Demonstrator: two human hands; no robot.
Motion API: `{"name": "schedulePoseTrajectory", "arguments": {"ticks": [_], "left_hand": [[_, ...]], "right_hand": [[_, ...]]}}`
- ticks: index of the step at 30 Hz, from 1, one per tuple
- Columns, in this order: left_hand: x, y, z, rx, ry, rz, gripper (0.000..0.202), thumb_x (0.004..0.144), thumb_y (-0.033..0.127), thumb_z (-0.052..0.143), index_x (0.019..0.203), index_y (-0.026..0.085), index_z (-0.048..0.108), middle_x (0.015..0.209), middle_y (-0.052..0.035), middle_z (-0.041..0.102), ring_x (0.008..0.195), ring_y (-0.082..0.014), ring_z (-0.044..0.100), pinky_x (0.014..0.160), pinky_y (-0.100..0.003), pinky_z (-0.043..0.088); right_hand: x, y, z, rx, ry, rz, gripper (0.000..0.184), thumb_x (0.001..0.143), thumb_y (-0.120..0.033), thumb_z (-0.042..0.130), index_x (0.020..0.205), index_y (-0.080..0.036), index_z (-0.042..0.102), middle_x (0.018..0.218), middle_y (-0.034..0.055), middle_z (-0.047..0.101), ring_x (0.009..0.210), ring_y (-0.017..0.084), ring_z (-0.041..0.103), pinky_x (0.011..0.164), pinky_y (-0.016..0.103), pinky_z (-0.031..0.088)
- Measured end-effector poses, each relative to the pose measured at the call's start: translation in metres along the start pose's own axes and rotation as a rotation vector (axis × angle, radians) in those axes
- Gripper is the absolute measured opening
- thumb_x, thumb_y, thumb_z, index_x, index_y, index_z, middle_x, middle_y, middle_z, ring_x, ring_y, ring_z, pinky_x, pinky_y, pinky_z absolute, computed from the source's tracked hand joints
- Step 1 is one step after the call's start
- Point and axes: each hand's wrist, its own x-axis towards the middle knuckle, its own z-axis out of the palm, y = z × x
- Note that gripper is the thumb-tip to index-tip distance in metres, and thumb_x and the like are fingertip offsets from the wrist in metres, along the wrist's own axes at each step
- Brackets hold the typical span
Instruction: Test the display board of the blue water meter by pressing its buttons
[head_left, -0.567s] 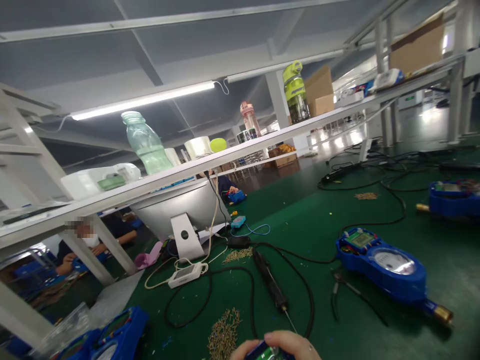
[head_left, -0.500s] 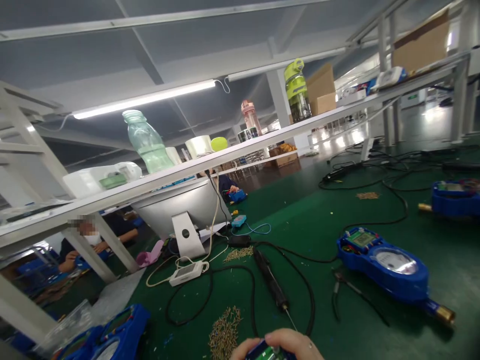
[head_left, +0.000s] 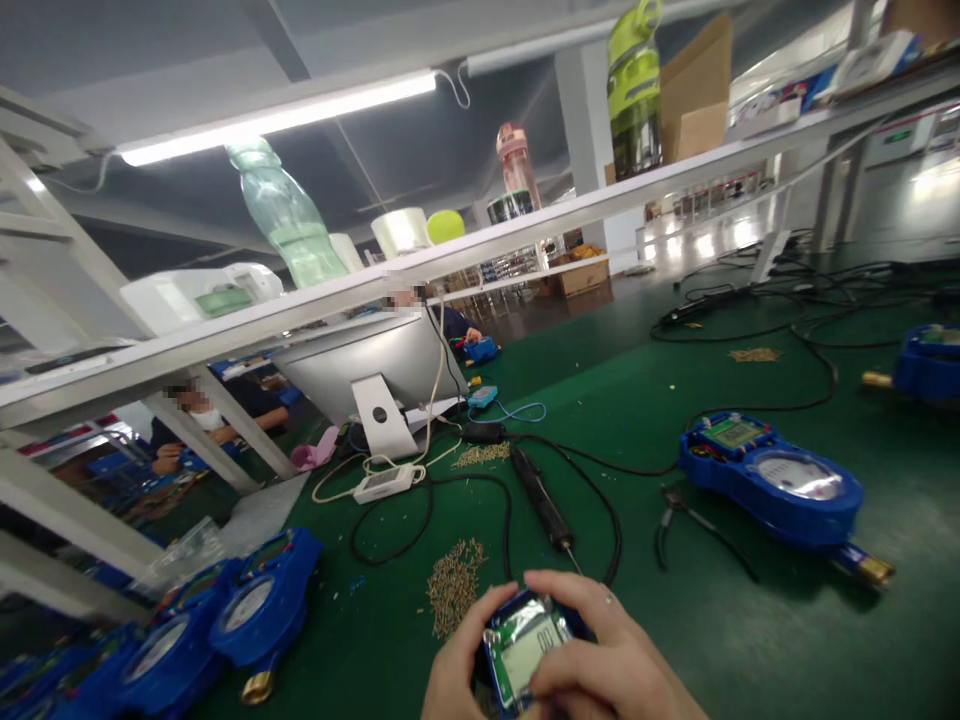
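Both of my hands are at the bottom edge around a blue water meter with a green circuit board and a small display facing up. My left hand grips its left side, thumb on the rim. Over its right side and top curls my right hand, fingers bent. Just beyond them lie a pile of small brass screws and a black electric screwdriver with its cable on the green mat.
Another blue meter lies at right with black pliers beside it. Several blue meters crowd the lower left. A silver monitor back, white adapter and cables sit behind. Bottles stand on the white shelf. Other people work beyond it.
The view has tilted down, so my hands and the held meter show much more fully. Its display is now visible, and more blue meters appear at lower left.
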Motion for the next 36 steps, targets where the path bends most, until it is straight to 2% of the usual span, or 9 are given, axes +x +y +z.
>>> {"name": "schedulePoseTrajectory", "arguments": {"ticks": [2, 4, 8, 14, 17, 21, 25, 31, 36], "left_hand": [[-0.006, 0.004, 0.005, -0.035, 0.07, 0.0, 0.061, 0.053, 0.027, 0.08, 0.111, 0.018, 0.066, 0.114, -0.0111, 0.068, 0.104, -0.0304, 0.064, 0.093, -0.035, 0.053], [-0.009, 0.009, 0.009, -0.15, 0.14, -0.028, 0.06, 0.054, 0.026, 0.081, 0.11, 0.017, 0.063, 0.113, -0.0105, 0.068, 0.102, -0.0274, 0.066, 0.088, -0.03, 0.055], [-0.012, 0.012, 0.012, -0.35, 0.204, -0.042, 0.06, 0.057, 0.027, 0.084, 0.111, 0.018, 0.06, 0.105, -0.0079, 0.071, 0.09, -0.0226, 0.07, 0.077, -0.023, 0.058], [-0.01, -0.002, 0.003, -0.325, 0.142, 0.016, 0.063, 0.057, 0.025, 0.086, 0.114, 0.018, 0.059, 0.108, -0.0092, 0.07, 0.094, -0.0255, 0.069, 0.082, -0.027, 0.058], [-0.008, -0.005, -0.001, -0.289, 0.13, 0.023, 0.064, 0.058, 0.025, 0.086, 0.115, 0.019, 0.059, 0.109, -0.009, 0.069, 0.096, -0.0253, 0.069, 0.082, -0.027, 0.058], [-0.008, -0.008, -0.004, -0.273, 0.128, 0.043, 0.063, 0.059, 0.027, 0.086, 0.115, 0.02, 0.06, 0.111, -0.0071, 0.069, 0.097, -0.0219, 0.068, 0.083, -0.022, 0.056], [-0.008, -0.01, -0.004, -0.277, 0.119, 0.052, 0.063, 0.058, 0.028, 0.087, 0.115, 0.023, 0.061, 0.11, -0.004, 0.069, 0.096, -0.018, 0.068, 0.083, -0.017, 0.054], [-0.011, -0.001, 0.001, -0.295, 0.172, 0.011, 0.068, 0.053, 0.039, 0.089, 0.113, 0.023, 0.062, 0.109, -0.0033, 0.068, 0.097, -0.0171, 0.066, 0.083, -0.015, 0.053], [-0.009, -0.008, -0.003, -0.343, 0.152, 0.003, 0.081, 0.043, 0.046, 0.092, 0.114, 0.022, 0.062, 0.112, -0.0062, 0.067, 0.101, -0.0228, 0.065, 0.083, -0.02, 0.055]], "right_hand": [[0.001, -0.006, -0.006, 0.057, -0.044, 0.1, 0.037, 0.082, -0.01, 0.057, 0.112, -0.03, 0.062, 0.145, 0.0052, 0.039, 0.126, 0.023, 0.049, 0.102, 0.036, 0.046], [-0.002, -0.011, -0.009, 0.144, -0.005, 0.228, 0.049, 0.082, -0.013, 0.059, 0.127, -0.03, 0.047, 0.151, 0.0072, 0.029, 0.129, 0.022, 0.045, 0.104, 0.037, 0.044], [-0.01, -0.016, -0.009, 0.229, 0.095, 0.412, 0.044, 0.081, -0.02, 0.063, 0.118, -0.03, 0.042, 0.15, 0.0054, 0.029, 0.133, 0.022, 0.04, 0.108, 0.043, 0.038], [-0.002, -0.025, -0.005, 0.223, -0.083, 0.597, 0.052, 0.068, -0.021, 0.071, 0.115, -0.026, 0.049, 0.15, 0.0074, 0.031, 0.14, 0.026, 0.027, 0.112, 0.049, 0.029], [0.005, -0.026, -0.006, 0.202, -0.106, 0.59, 0.033, 0.069, -0.02, 0.068, 0.101, -0.024, 0.057, 0.15, 0.0058, 0.032, 0.142, 0.025, 0.022, 0.113, 0.048, 0.027], [0.009, -0.024, -0.008, 0.146, -0.015, 0.543, 0.024, 0.071, -0.019, 0.066, 0.094, -0.023, 0.06, 0.151, 0.0039, 0.031, 0.144, 0.024, 0.019, 0.113, 0.046, 0.025], [0.01, -0.022, -0.007, 0.138, -0.128, 0.503, 0.007, 0.07, -0.021, 0.069, 0.075, -0.021, 0.064, 0.149, 0.001, 0.038, 0.144, 0.026, 0.019, 0.114, 0.049, 0.021], [0.015, -0.023, 0.001, 0.173, -0.191, 0.518, 0.006, 0.071, -0.024, 0.071, 0.076, -0.021, 0.071, 0.15, 0.0005, 0.037, 0.144, 0.027, 0.018, 0.115, 0.049, 0.021], [0.015, -0.021, 0.004, 0.178, -0.199, 0.475, 0.007, 0.074, -0.026, 0.071, 0.079, -0.023, 0.074, 0.148, -0.0013, 0.04, 0.143, 0.027, 0.02, 0.116, 0.05, 0.018]]}}
